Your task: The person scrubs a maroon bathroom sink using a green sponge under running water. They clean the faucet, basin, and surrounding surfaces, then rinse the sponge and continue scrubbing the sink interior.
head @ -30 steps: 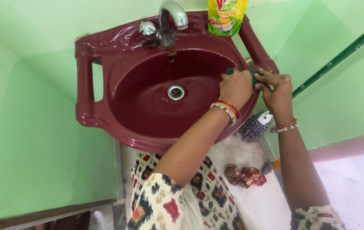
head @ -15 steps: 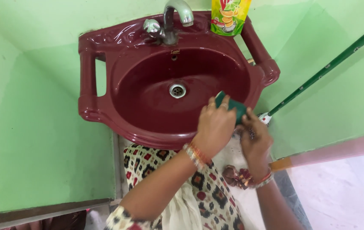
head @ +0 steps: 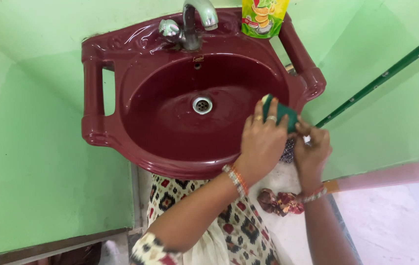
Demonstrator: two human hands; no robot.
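Green scrub pad (head: 279, 112) pressed against right inner rim of maroon sink (head: 121, 73), gripped by left hand (head: 262, 140) with fingers curled over it (rings visible); right hand (head: 311, 149) just beside, fingers pinching pad's lower edge; tap (head: 192, 24) above

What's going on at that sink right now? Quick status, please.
Left hand presses green scrub pad on maroon sink rim. Right hand pinches pad's edge. Nothing blocking.
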